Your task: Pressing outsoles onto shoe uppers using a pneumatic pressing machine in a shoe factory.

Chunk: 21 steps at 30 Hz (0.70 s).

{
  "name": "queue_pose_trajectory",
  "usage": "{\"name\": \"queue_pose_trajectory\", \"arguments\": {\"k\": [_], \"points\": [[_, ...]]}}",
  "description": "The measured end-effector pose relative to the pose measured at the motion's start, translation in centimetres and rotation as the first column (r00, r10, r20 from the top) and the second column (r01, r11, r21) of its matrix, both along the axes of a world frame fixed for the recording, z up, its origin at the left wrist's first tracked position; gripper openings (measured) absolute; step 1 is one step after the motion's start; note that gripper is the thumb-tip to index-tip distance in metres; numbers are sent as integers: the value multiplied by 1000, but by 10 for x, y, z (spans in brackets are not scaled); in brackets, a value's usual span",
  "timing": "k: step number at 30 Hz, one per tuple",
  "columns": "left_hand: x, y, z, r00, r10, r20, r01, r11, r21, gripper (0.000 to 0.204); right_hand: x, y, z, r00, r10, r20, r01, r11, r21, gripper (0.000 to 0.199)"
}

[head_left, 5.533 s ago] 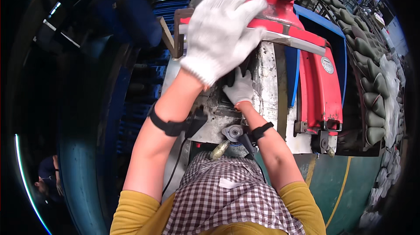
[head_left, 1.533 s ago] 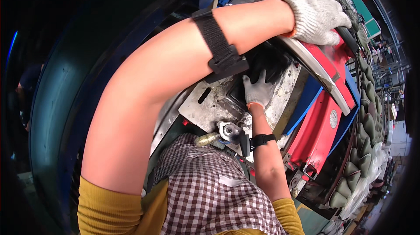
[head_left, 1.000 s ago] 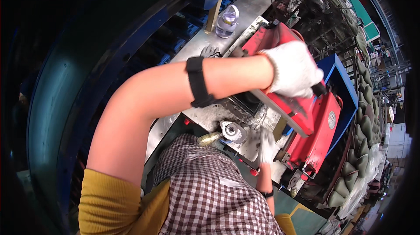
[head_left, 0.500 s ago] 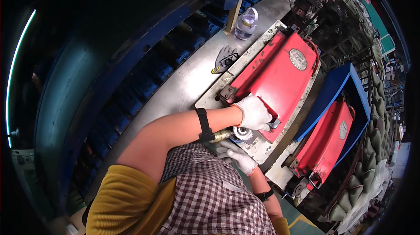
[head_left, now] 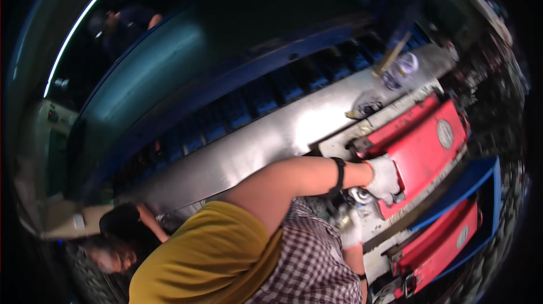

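Observation:
My left hand [head_left: 384,179], in a white knit glove, curls over the front end of a red machine cover [head_left: 427,154]. Its fingers appear closed at a small metal handle [head_left: 399,197] there, mostly hidden by the glove. Beneath my left wrist is a round metal fitting [head_left: 358,195]. My gloved right hand [head_left: 353,230] is lower, beside the machine's pale base and close to the fitting. Motion smears its fingers, and a yellowish piece near them is too blurred to make out.
A second red machine [head_left: 438,242] sits nearer on the right, within a blue frame [head_left: 492,191]. Along the metal table [head_left: 249,151] lie a grey glove [head_left: 366,106] and a clear bottle [head_left: 400,71]. Another person [head_left: 121,242] is at lower left, another [head_left: 127,27] at upper left.
My view has swung left, so the machines appear farther right and a person shows at lower left. The left hand stays at the red cover's front end; the right remains just below it.

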State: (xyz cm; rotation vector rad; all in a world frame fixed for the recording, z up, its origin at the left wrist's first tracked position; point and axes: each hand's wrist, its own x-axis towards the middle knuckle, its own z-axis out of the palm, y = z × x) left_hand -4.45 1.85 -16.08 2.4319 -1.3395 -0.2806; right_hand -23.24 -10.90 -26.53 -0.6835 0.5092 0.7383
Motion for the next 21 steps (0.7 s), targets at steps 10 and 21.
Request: {"name": "queue_pose_trajectory", "arguments": {"k": [10, 21], "points": [[-8, -22, -11, 989, 136, -66, -124, 979, 159, 59, -17, -85, -20, 863, 443, 242, -98, 618, -780, 19], [-5, -46, -36, 961, 269, 62, -276, 941, 197, 40, 52, -106, -88, 872, 488, 37, -344, 666, -662, 29]]}}
